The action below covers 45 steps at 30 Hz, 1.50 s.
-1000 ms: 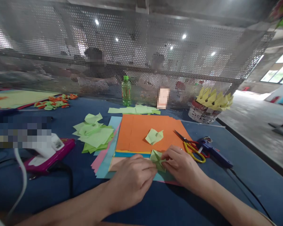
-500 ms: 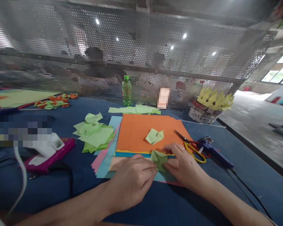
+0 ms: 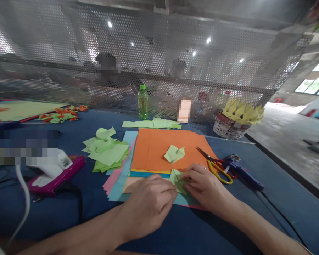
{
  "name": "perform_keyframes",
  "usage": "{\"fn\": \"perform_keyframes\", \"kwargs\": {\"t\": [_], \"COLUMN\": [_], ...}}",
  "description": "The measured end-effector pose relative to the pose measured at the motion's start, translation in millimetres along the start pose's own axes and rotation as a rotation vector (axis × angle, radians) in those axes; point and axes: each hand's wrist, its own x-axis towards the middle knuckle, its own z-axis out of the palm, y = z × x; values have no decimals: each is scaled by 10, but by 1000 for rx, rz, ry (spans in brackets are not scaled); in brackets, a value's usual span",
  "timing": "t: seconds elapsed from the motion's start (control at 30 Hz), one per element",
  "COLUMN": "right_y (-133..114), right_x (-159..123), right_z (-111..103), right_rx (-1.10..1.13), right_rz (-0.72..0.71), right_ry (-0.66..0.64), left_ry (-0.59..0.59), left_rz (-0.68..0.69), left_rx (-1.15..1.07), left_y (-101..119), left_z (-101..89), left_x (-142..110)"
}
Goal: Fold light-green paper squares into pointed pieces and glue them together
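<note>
A small piece of creased green paper lies at the front edge of the paper stack, between my two hands. My left hand is closed on its left corner, fingertips pressed together. On the opposite side my right hand pinches the paper's right part, which its fingers partly cover. Just behind, another folded green paper piece rests on the orange sheets. Scissors with yellow and red handles lie right of my right hand, beside a blue glue gun.
Green paper squares are piled at left, near a magenta power strip with cables. Behind the stack are green strips and a green bottle. A pot with yellow paper points stands back right. Perforated metal panel rises behind.
My right fingers have shifted slightly left and closed over the right side of the green paper, covering more of it. My left hand has stayed in place.
</note>
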Motion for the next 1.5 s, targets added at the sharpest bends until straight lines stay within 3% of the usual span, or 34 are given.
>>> {"fn": "perform_keyframes", "kwargs": {"t": [0.5, 0.97, 1.5], "right_y": [-40, -89, -56], "right_x": [9, 16, 19], "right_z": [-29, -45, -12], "right_rx": [-16, -63, -38], "right_rz": [-5, 0, 40], "right_ry": [0, 25, 15], "left_ry": [-12, 83, -21], "left_rz": [3, -72, -211], "left_rx": [26, 3, -88], "left_y": [11, -17, -56], "left_z": [-25, 44, 57], "left_x": [6, -27, 42]}}
